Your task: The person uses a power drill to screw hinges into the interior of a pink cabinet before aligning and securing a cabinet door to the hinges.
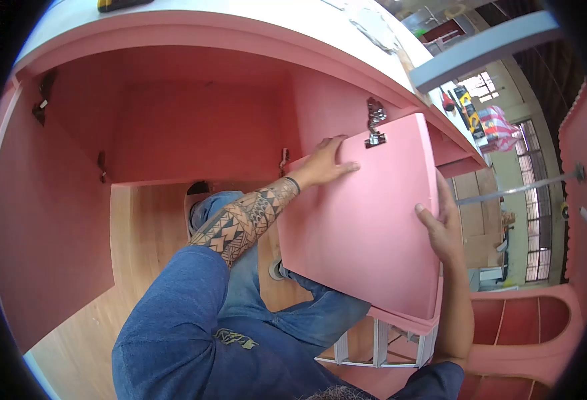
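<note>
A pink cabinet door (367,220) stands tilted in front of me, beside the cabinet's opening. My left hand (330,163) grips its upper edge, thumb on the face and fingers over the rim. On the right side edge, my right hand (442,223) has its thumb on the face and its fingers behind the panel, partly hidden. A metal hinge (375,139) sits at the door's top edge, close to more hinge metal (376,110) at the cabinet's side wall. Another hinge (285,158) shows lower down, left of my left hand.
The pink cabinet (193,127) has another door (47,220) swung open at left. Its white top (240,15) carries tools and a striped bag (500,128). An aluminium ladder (380,343) lies below the held door. Pink shelving (520,320) stands at lower right.
</note>
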A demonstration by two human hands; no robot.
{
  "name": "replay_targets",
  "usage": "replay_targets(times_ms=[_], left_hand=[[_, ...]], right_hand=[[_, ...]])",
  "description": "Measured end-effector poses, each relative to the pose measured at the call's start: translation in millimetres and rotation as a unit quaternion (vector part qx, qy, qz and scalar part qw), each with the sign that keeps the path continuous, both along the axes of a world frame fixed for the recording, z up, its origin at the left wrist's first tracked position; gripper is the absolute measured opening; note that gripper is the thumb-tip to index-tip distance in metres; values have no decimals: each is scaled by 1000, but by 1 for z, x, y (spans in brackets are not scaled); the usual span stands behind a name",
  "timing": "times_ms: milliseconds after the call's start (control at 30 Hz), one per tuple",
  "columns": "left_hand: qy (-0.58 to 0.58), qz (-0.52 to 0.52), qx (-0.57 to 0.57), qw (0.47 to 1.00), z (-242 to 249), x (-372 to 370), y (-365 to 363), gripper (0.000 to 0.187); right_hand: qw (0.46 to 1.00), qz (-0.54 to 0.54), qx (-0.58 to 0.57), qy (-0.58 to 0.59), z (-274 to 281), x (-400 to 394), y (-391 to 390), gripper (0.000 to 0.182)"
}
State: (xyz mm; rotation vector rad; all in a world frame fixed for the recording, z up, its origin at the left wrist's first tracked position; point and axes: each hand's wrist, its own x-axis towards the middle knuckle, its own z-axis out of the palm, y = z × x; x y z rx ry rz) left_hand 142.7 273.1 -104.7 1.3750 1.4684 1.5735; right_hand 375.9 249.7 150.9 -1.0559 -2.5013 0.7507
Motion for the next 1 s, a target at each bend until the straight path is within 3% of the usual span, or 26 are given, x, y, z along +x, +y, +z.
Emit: replay_targets(times_ms=[133,200,300,633,1000], left_hand=[[-6,56,-72,996,-17,42,-3,114],[-11,-98,-141,985,-17,54,-18,122],[4,-126,-151,980,-6,59,-27,124],[-23,-139,-110,984,-19,75,-1,102],[-40,-147,-121,981,-13,66,7,98]], right_hand=[[999,3,-37,20,0,-8,29,75],[998,-14,-60,18,3,-13,36,76],[997,-36,-72,0,8,-23,39,77],[995,-66,-81,3,-7,-30,59,74],[993,-79,-88,-4,-10,-37,63,76]])
